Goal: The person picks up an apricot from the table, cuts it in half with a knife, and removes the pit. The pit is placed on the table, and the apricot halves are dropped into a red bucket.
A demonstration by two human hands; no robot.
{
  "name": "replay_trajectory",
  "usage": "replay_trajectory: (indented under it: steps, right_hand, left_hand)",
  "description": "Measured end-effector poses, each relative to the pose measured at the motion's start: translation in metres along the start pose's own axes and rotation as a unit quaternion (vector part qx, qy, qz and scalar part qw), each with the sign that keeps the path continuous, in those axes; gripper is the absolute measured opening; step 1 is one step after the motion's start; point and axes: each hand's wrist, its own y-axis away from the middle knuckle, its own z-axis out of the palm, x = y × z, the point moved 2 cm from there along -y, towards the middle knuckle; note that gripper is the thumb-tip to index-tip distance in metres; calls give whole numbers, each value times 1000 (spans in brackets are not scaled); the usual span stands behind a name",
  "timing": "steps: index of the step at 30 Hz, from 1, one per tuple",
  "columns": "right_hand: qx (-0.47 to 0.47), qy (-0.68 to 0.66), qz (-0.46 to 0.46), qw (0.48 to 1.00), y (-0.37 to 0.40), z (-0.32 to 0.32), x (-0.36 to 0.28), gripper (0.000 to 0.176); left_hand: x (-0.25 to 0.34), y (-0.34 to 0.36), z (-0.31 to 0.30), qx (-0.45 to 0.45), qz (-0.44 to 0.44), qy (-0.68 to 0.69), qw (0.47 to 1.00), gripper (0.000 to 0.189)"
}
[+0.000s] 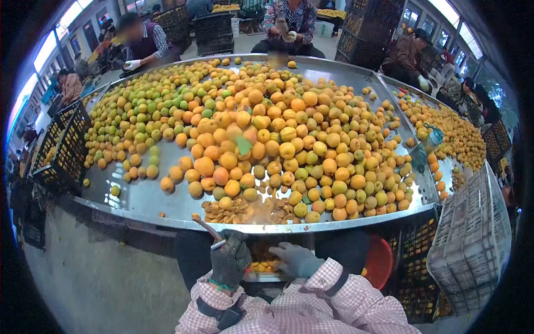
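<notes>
My left hand (230, 257), in a dark glove, is closed round the handle of a small tool (207, 227) with a curved brown end, just below the table's front edge. To its right my right hand (297, 259), in a grey glove, is spread over a container of orange fruit pieces (262, 266); nothing shows in its fingers. Beyond both hands, a large heap of orange and green-yellow fruits (286, 133) covers much of the metal table (139, 201). Small brown stones or scraps (245, 213) lie at its front edge.
Black crates (62, 142) stand at the left. A white crate (467, 242) and a red basin (379, 261) are at the right. A second fruit-covered table (445, 131) lies beyond. Co-workers (146, 42) sit around the far side, one person (292, 28) straight across.
</notes>
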Motion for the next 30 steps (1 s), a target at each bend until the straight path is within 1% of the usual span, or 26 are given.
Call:
replay_trajectory:
  steps: [1,2,3,5,7,8,9,11,12,14,15,17,18,19,20,21,22,23,24,25,26,27,28,29,30]
  right_hand:
    - [26,-13,-72,997,3,-12,-3,48]
    - [50,-23,-145,988,5,-26,-9,42]
    - [73,-51,-158,983,10,-53,-22,37]
    - [217,-94,-166,957,1,-107,-36,35]
    - [349,44,-162,922,-25,-157,-43,32]
    - [387,113,-141,904,-54,-170,-29,43]
    - [403,125,-146,895,-71,-186,-28,43]
    - [358,193,-42,912,-101,-206,-31,55]
    - [363,196,-46,910,-115,-210,-27,55]
    - [291,267,32,918,-139,-211,-20,61]
    - [291,265,31,919,-139,-210,-25,61]
    - [245,214,77,943,-138,-204,-29,58]
    - [252,162,47,953,-140,-194,-19,59]
    - [250,158,49,954,-132,-187,-12,59]
    - [163,-128,-31,978,-122,-179,-6,59]
    - [61,-401,-108,908,-107,-170,-5,59]
    - [-19,-505,-130,853,-79,-150,-9,56]
    - [-98,-599,-149,781,-45,-128,-19,53]
    - [-87,-561,-137,812,-16,-110,-28,52]
    - [-79,-524,-123,839,6,-91,-33,53]
    - [-80,-540,-131,828,15,-69,-33,52]
    - [-83,-558,-136,814,26,-46,-35,51]
    - [20,-424,-223,878,39,-49,-49,51]
    - [109,-479,-185,851,39,-26,-41,34]
    - [144,-512,-124,837,43,-12,-31,29]
  left_hand:
    - [-4,1,-1,-19,-36,44,998,13]
    - [-11,2,-6,55,9,-104,993,13]
    - [-9,8,-12,54,-32,-114,991,16]
    - [-12,8,-23,75,-33,-157,984,17]
    - [-14,4,-35,95,-32,-176,979,17]
    - [-14,1,-38,109,-32,-186,976,17]
    - [-14,-1,-40,123,-35,-196,972,18]
    - [-16,-4,-45,151,-45,-206,966,18]
    - [-17,-5,-47,160,-48,-213,963,18]
    - [-18,-6,-51,173,-54,-229,956,19]
    - [-17,-6,-51,175,-53,-238,954,19]
    - [-19,-4,-53,180,-53,-254,949,20]
    - [-19,-4,-53,178,-49,-266,946,20]
    - [-19,-5,-54,175,-45,-279,943,21]
    - [-19,-5,-53,168,-37,-295,940,21]
    - [-19,-5,-53,158,-24,-317,935,22]
    - [-19,-6,-50,143,-5,-345,928,22]
    - [-19,-7,-47,110,47,-399,909,23]
    - [-20,-12,-45,73,105,-473,872,23]
    - [-12,-12,-19,35,159,-543,824,23]
    - [-3,-5,2,7,88,-698,710,33]
    - [-3,1,26,-50,126,-749,649,35]
    - [-10,1,34,-90,125,-766,624,37]
    - [-17,3,40,-131,187,-792,567,35]
    - [-26,11,40,-123,114,-811,560,28]
